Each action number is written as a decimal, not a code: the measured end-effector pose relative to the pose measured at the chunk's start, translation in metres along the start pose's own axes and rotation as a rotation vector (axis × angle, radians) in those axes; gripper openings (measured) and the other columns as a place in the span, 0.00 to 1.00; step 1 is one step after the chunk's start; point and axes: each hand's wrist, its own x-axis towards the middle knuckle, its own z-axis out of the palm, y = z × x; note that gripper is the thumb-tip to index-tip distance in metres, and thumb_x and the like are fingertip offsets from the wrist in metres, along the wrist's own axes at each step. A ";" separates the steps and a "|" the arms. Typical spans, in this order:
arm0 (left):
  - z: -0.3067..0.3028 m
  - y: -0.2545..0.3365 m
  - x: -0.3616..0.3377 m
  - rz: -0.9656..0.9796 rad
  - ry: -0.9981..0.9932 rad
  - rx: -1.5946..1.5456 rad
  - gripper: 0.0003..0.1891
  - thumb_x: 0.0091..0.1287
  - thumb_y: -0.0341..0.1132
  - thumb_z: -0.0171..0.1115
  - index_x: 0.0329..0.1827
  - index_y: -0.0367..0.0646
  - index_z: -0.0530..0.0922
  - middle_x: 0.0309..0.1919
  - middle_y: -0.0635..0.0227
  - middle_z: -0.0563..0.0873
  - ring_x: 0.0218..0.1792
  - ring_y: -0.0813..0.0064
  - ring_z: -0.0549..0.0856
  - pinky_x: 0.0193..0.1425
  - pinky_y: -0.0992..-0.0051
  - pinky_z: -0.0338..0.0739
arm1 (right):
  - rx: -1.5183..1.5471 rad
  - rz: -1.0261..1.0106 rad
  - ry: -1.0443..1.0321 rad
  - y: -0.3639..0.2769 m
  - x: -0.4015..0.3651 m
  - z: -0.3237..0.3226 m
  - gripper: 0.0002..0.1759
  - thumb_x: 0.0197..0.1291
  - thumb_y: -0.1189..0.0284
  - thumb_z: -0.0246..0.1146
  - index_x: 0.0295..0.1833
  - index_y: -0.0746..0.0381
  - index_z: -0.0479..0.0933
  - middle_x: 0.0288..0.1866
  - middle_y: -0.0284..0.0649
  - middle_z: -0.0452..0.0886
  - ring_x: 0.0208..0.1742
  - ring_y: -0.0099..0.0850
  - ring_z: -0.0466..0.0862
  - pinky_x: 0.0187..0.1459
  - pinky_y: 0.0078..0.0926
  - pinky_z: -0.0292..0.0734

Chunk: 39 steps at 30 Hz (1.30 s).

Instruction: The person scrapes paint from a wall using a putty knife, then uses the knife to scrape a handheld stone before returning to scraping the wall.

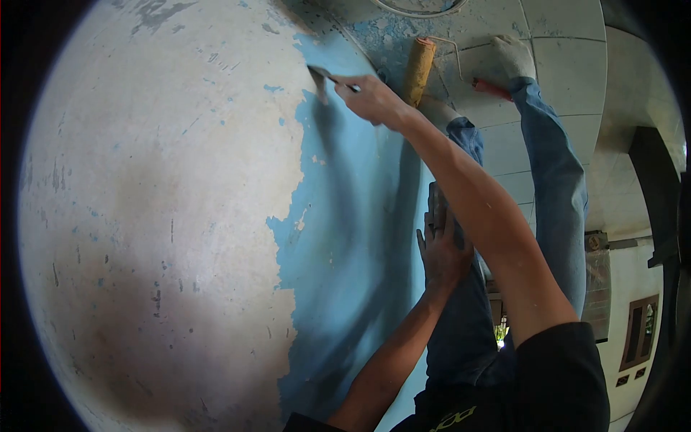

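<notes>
My right hand [374,99] is closed around the handle of a scraper [322,74], reaching far up the frame. The blade sits at the ragged border where light blue paint [338,137] meets the pale bared wall [165,187]. My left hand [443,252] has its fingers stretched out and holds nothing; it overlaps my bent jeans leg [461,324] beside the blue part of the wall. Small pale patches dot the blue paint near the torn border.
A paint roller [419,72] with a worn yellow sleeve and red handle [493,90] lies by my socked foot [515,56]. Blue paint flakes [389,36] litter the tiled floor [568,79]. A round rim [421,12] shows at the top edge.
</notes>
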 end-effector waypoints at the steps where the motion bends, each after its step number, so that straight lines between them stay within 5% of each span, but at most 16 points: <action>1: -0.002 0.000 -0.001 0.002 -0.034 0.032 0.39 0.68 0.53 0.60 0.80 0.44 0.62 0.79 0.54 0.63 0.79 0.43 0.58 0.79 0.39 0.51 | 0.060 0.026 0.036 -0.005 0.006 0.002 0.25 0.75 0.57 0.53 0.74 0.49 0.73 0.19 0.29 0.63 0.16 0.22 0.64 0.17 0.25 0.62; 12: 0.000 0.000 0.002 -0.016 -0.020 0.022 0.44 0.67 0.57 0.61 0.83 0.51 0.56 0.78 0.55 0.64 0.80 0.43 0.57 0.80 0.39 0.48 | 0.042 0.075 -0.087 -0.032 -0.033 -0.001 0.27 0.75 0.57 0.56 0.76 0.49 0.70 0.23 0.28 0.65 0.17 0.19 0.62 0.16 0.22 0.57; 14: -0.009 0.000 0.001 -0.039 -0.103 0.071 0.45 0.67 0.58 0.61 0.83 0.50 0.55 0.79 0.55 0.63 0.80 0.44 0.56 0.80 0.40 0.47 | -0.005 0.107 -0.114 -0.036 -0.049 0.007 0.26 0.75 0.57 0.55 0.76 0.50 0.71 0.24 0.31 0.71 0.19 0.22 0.67 0.21 0.26 0.66; 16: -0.013 0.002 0.004 -0.078 -0.185 0.062 0.46 0.66 0.61 0.61 0.83 0.52 0.53 0.81 0.58 0.61 0.81 0.45 0.54 0.81 0.41 0.44 | -0.056 -0.419 0.015 -0.020 -0.066 0.026 0.26 0.76 0.57 0.55 0.75 0.51 0.72 0.25 0.33 0.74 0.22 0.27 0.72 0.30 0.31 0.73; 17: -0.014 0.002 0.003 -0.081 -0.180 0.058 0.46 0.66 0.61 0.61 0.83 0.52 0.53 0.81 0.58 0.61 0.81 0.45 0.54 0.81 0.41 0.44 | -0.142 -0.450 0.049 -0.016 -0.078 0.031 0.25 0.77 0.57 0.54 0.74 0.52 0.73 0.32 0.42 0.84 0.31 0.33 0.81 0.44 0.35 0.79; 20: -0.014 0.005 0.004 -0.055 -0.191 0.055 0.47 0.65 0.62 0.61 0.84 0.54 0.53 0.81 0.60 0.59 0.82 0.46 0.52 0.82 0.42 0.43 | -0.051 -0.166 -0.103 -0.055 -0.086 0.013 0.24 0.75 0.61 0.52 0.71 0.55 0.75 0.32 0.50 0.85 0.37 0.36 0.86 0.45 0.36 0.79; 24: -0.014 0.006 0.006 -0.086 -0.213 0.073 0.47 0.65 0.63 0.61 0.83 0.54 0.54 0.82 0.60 0.58 0.82 0.47 0.51 0.82 0.43 0.43 | -0.081 -0.205 -0.086 -0.047 -0.074 0.018 0.24 0.75 0.62 0.51 0.72 0.56 0.75 0.30 0.48 0.84 0.32 0.32 0.84 0.42 0.35 0.78; 25: -0.015 0.005 0.006 -0.094 -0.231 0.063 0.47 0.65 0.63 0.61 0.83 0.54 0.54 0.82 0.60 0.58 0.82 0.48 0.51 0.82 0.43 0.43 | -0.067 -0.204 -0.114 -0.045 -0.082 0.016 0.23 0.78 0.57 0.52 0.74 0.45 0.74 0.27 0.47 0.80 0.27 0.29 0.76 0.41 0.35 0.76; 26: -0.012 0.004 0.007 -0.095 -0.228 0.065 0.47 0.65 0.63 0.61 0.83 0.54 0.54 0.82 0.60 0.58 0.82 0.48 0.51 0.82 0.43 0.43 | -0.065 -0.208 -0.114 -0.040 -0.076 0.022 0.23 0.78 0.57 0.52 0.74 0.45 0.74 0.27 0.47 0.80 0.27 0.29 0.76 0.41 0.35 0.76; 28: -0.003 0.000 0.002 -0.059 -0.174 0.045 0.47 0.64 0.62 0.61 0.83 0.54 0.54 0.81 0.59 0.59 0.82 0.46 0.52 0.82 0.43 0.44 | -0.110 -0.451 0.089 -0.050 -0.076 0.034 0.23 0.78 0.57 0.52 0.74 0.47 0.73 0.26 0.45 0.80 0.25 0.28 0.75 0.37 0.35 0.76; 29: 0.002 -0.003 -0.002 -0.065 -0.182 0.046 0.47 0.64 0.62 0.61 0.83 0.54 0.54 0.81 0.59 0.59 0.82 0.46 0.52 0.82 0.43 0.44 | -0.077 -0.217 -0.031 -0.052 -0.073 0.025 0.23 0.78 0.58 0.51 0.74 0.49 0.74 0.23 0.41 0.77 0.21 0.26 0.73 0.30 0.32 0.73; 32: 0.002 -0.002 0.000 -0.032 -0.129 0.043 0.48 0.64 0.62 0.62 0.83 0.55 0.53 0.81 0.58 0.60 0.81 0.45 0.53 0.82 0.43 0.44 | -0.037 -0.077 -0.062 -0.074 -0.066 0.019 0.23 0.78 0.58 0.51 0.73 0.51 0.74 0.21 0.37 0.75 0.19 0.24 0.69 0.25 0.30 0.68; 39: -0.002 -0.001 0.002 -0.045 -0.122 0.029 0.48 0.65 0.62 0.62 0.84 0.55 0.53 0.80 0.56 0.62 0.81 0.44 0.55 0.81 0.42 0.45 | -0.129 -0.270 -0.011 -0.071 -0.065 0.020 0.23 0.78 0.58 0.50 0.73 0.50 0.74 0.21 0.37 0.75 0.19 0.23 0.68 0.25 0.29 0.68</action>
